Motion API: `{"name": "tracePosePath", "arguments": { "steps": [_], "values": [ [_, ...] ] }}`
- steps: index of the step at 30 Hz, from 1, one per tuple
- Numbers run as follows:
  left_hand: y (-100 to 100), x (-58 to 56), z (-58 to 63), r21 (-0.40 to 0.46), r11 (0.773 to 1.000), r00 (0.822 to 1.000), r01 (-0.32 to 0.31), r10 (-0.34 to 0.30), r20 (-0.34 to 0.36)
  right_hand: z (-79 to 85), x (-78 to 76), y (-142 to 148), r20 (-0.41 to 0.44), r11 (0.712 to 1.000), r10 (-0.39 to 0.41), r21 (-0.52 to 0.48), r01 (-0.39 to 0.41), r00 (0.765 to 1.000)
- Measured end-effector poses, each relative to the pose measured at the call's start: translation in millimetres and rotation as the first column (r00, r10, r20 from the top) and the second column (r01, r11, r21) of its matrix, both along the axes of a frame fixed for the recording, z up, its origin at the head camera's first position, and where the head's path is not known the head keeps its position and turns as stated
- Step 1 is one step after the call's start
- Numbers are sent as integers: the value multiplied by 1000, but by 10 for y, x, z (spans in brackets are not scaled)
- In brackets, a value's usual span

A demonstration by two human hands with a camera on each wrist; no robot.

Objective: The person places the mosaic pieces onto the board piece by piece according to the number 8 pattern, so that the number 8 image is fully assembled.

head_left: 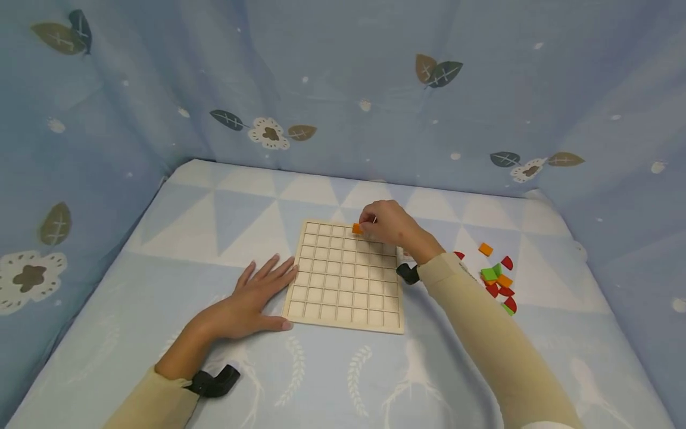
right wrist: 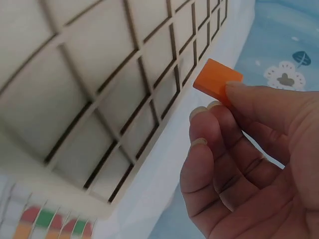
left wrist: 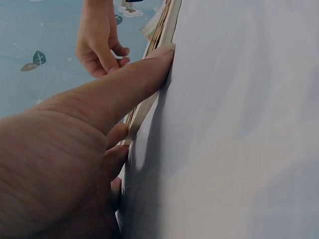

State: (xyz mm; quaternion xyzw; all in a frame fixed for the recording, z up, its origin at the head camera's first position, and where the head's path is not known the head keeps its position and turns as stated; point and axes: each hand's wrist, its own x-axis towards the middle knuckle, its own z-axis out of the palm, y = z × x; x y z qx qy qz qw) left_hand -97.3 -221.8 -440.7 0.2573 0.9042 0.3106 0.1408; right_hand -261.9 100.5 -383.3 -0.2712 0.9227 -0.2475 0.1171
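Right hand [head_left: 391,223] pinching, I hold a small orange square tile [head_left: 356,229] by the far edge of the pale wooden grid board [head_left: 340,283]; my left hand [head_left: 249,307], spread out, touches the board's left edge. Loose red, green and orange pieces [head_left: 489,274] lie right of the board on the blue-and-white cloth-covered surface [head_left: 332,381].

The board [head_left: 345,274] lies on the table [head_left: 321,381], right of the left hand [head_left: 249,307], whose fingertips touch its left edge, the thumb at the near left corner. The right hand [head_left: 390,223], farther forward, is over the board's far side, a tile [head_left: 356,228] between its thumb and fingers. Beside the board, partly under the right forearm, lies a card [right wrist: 55,226]. Right of that forearm is a pile [head_left: 489,274], a loose piece [head_left: 485,249] just beyond it. Behind both hands is a curtain [head_left: 343,89].
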Motion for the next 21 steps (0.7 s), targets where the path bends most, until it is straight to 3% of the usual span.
{"name": "tracePosePath", "arguments": {
  "steps": [7,13,21],
  "values": [
    [-14,-18,-23,4,1000,1000,-1,1,-7,-49,-142,-145,49,1000,1,31,-2,999],
    [-12,-16,-18,22,1000,1000,-2,2,-23,-80,-155,-159,93,998,2,58,-7,996],
    [-11,-7,4,21,1000,1000,-17,17,-15,-126,-133,-214,26,996,13,84,-15,1000]
  ]
}}
